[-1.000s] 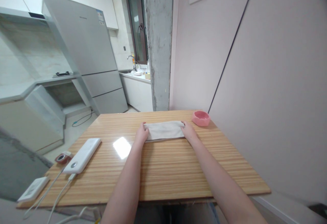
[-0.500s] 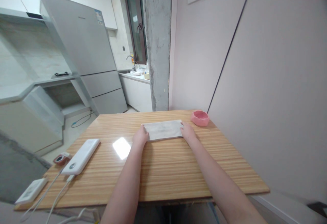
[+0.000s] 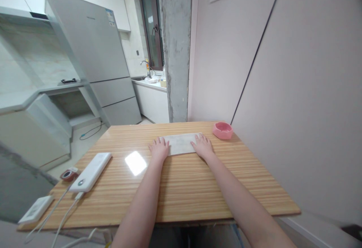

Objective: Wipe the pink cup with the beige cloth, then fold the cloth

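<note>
A home kitchen: a tall fridge (image 3: 93,59), a counter with sink tap (image 3: 144,65), and a wooden table (image 3: 175,180).

1. Single view: head cam, worn by the person, facing forward and slightly down across a wooden table (image 3: 181,187).
2. Near field: both forearms enter from the bottom edge; left hand (image 3: 159,150) and right hand (image 3: 202,147) sit mid-frame, on a folded cloth (image 3: 181,143) at the table's far half.
3. Table's near edge runs along the lower frame; its far edge meets a concrete pillar (image 3: 175,48).
4. Right side: wall, very close. Left side: deeper view into a kitchen, fridge (image 3: 93,52) well off.
5. Wide lens; straight lines lean toward the edges.
</note>
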Motion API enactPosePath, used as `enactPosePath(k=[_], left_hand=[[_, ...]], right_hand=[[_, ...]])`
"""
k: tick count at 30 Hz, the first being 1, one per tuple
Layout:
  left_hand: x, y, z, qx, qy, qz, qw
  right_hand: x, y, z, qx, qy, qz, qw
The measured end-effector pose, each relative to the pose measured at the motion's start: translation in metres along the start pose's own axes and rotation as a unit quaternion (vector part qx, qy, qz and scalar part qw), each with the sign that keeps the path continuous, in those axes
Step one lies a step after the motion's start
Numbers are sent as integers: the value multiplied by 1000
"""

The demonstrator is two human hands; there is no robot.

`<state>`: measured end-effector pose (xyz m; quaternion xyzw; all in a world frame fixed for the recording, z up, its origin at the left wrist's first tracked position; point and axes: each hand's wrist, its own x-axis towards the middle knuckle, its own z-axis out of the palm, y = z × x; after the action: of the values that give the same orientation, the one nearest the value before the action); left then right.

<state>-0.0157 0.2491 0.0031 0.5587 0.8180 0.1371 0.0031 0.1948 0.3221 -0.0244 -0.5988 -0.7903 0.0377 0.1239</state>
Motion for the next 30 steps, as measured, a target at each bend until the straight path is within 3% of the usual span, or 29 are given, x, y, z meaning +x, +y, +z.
enactPosePath(k=[4,9,12,15,18,20,22,24,26,28,30], left_hand=[[2,-13,-13,17,28,-107,994],[4,-13,-15,-16,-68,-72,995],[8,-18,-18,-91,-67,-80,990],[12,-25,-23,-213,57,-108,970],[13,-20,-23,-332,268,-98,899],[9,-6,-19,-371,345,-37,861],[3,13,-11,-368,312,85,872],[-4,32,-3,-334,195,224,894],[-11,46,5,-289,68,320,900],[-14,51,10,-259,-12,357,897],[-14,49,12,-251,-36,359,898]], right_hand=[[-5,-1,1,-3,22,43,999],[-3,2,-3,36,17,15,999],[-1,10,-13,58,-7,-8,998],[-2,13,-19,62,-32,4,998],[-6,8,-16,89,-49,-2,995],[-8,1,-11,106,-48,-20,993],[-8,-4,-7,119,-47,-32,991],[-7,-6,-5,127,-43,-43,990],[-6,-6,-4,127,-41,-52,990],[-4,-4,-3,124,-39,-59,990],[-4,-3,-1,124,-37,-59,990]])
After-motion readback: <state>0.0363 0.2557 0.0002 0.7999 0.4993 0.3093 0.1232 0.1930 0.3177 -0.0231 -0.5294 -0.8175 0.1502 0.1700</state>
